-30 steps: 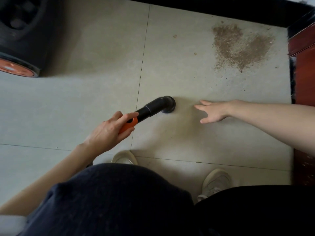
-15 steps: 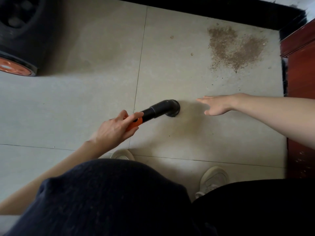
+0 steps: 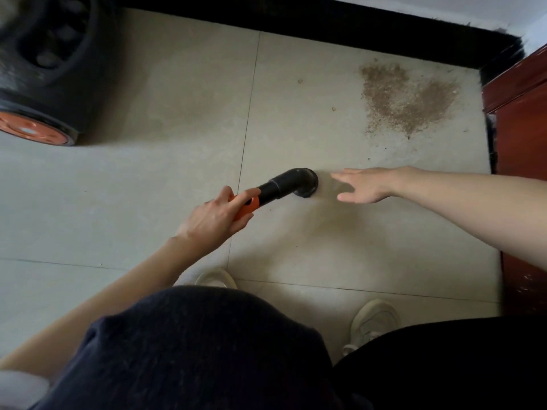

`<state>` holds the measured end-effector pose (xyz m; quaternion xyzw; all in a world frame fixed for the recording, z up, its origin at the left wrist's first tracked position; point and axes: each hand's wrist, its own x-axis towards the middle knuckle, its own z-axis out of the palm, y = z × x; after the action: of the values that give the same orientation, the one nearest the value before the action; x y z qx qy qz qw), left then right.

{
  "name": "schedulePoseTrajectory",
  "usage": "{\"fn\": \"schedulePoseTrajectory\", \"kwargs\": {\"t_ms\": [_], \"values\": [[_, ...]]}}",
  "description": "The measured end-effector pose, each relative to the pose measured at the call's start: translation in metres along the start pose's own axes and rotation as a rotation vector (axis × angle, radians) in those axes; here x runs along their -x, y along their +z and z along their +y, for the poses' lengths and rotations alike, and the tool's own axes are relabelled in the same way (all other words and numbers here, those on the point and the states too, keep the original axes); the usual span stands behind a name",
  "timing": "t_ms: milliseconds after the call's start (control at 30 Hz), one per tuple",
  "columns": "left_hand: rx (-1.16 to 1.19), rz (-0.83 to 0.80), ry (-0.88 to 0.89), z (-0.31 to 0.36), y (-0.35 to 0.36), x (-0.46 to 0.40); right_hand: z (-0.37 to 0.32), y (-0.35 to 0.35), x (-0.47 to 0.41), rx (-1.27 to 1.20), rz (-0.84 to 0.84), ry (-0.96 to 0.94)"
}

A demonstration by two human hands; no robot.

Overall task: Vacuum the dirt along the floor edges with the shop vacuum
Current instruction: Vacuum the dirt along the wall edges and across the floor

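Note:
My left hand (image 3: 214, 218) grips the orange handle of the vacuum hose (image 3: 247, 207). Its black elbow nozzle (image 3: 296, 183) points down at the beige tile floor, mid-frame. My right hand (image 3: 362, 184) hovers flat with straight fingers just right of the nozzle, holding nothing. A patch of brown dirt (image 3: 405, 97) lies on the tile at the far right, near the black baseboard (image 3: 355, 26) and the corner. A few stray crumbs (image 3: 334, 108) lie left of the patch.
The black shop vacuum body (image 3: 44, 69) with an orange wheel (image 3: 29, 130) stands at the far left. A red-brown wooden cabinet (image 3: 524, 143) lines the right edge. My two pale shoes (image 3: 374, 322) stand at the bottom on the tiles.
The nozzle and my left hand have drifted slightly forward and right. My right hand has moved left, closer to the nozzle. The dirt patch is unchanged.

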<state>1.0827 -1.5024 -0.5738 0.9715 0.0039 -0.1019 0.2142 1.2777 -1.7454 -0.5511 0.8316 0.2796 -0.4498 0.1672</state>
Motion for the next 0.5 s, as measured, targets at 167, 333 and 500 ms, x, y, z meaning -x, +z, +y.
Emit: {"fn": "schedulePoseTrajectory", "kwargs": {"t_ms": [167, 333, 500], "values": [[0.111, 0.042, -0.041, 0.022, -0.019, -0.055, 0.007, -0.004, 0.014, -0.039, 0.062, 0.000], [0.264, 0.133, -0.020, 0.057, -0.050, -0.119, 0.023, -0.009, 0.025, -0.220, 0.279, -0.035], [0.451, 0.243, -0.011, 0.100, -0.081, -0.180, 0.019, -0.024, 0.029, -0.749, 0.451, -0.125]]}}
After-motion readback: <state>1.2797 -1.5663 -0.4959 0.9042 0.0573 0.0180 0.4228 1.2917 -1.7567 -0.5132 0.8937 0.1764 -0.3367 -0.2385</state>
